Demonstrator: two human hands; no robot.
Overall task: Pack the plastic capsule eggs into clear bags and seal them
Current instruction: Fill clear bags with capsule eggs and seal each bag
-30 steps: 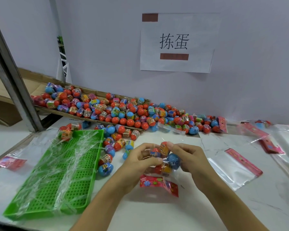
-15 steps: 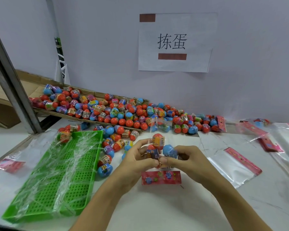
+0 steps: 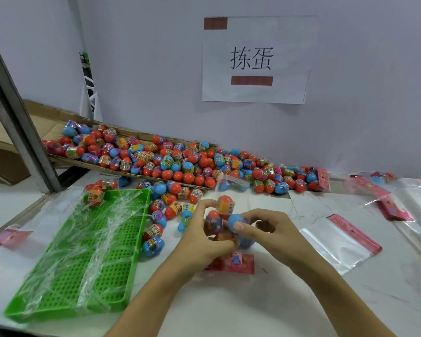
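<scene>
Holding a filled bag (image 3: 225,229) upside down over the desk (image 3: 289,300) is where the risk lies: its pink header (image 3: 231,262) hangs at the bottom, touching or just above the desk, and whether the mouth is sealed cannot be told. If it is not, the eggs could slide down and spill out once the grip loosens. The film is thin and slick, so the round eggs may also shift inside it and push the opening apart while the flap is folded. An egg that rolls free could join the loose ones (image 3: 167,210) just beside the green tray (image 3: 83,259), and the count in the bag would be off. Some strips of clear film lie across the tray, and the pack could snag on them when set there.

The left hand (image 3: 199,237) is curled round the left side of the bag, its fingers closed over the film and the eggs within. An orange-topped egg (image 3: 225,203) stands highest in the bundle, above a second orange-topped one (image 3: 213,218). The right hand (image 3: 265,229) pinches the right side, thumb pressed on a blue egg (image 3: 236,221) through the plastic, the other fingers bent behind it. Both hands hold the bag in front of the person, near the desk's middle.

The main heap of eggs (image 3: 170,161) lies along the wall behind, spilling from a cardboard flap. Empty bags (image 3: 338,242) with pink headers lie flat to the right, well apart from the hands.
</scene>
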